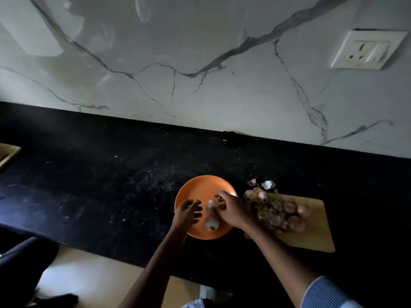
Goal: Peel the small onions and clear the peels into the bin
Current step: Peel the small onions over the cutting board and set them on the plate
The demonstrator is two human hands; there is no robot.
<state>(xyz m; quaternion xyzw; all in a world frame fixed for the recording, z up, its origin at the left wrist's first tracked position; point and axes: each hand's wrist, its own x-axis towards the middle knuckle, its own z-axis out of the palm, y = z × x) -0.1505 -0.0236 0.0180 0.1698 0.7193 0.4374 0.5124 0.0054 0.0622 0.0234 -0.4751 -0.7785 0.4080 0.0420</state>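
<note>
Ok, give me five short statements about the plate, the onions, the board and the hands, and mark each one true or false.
1. The orange plate sits to the left of the wooden cutting board. True.
2. Two peeled onions lie on the plate. True.
3. The pile of peels is on the plate. False: it lies on the cutting board.
4. Both the left hand and the right hand are over the plate. True.
5. No onions are left on the board. False: several unpeeled onions sit beside the peels.
</note>
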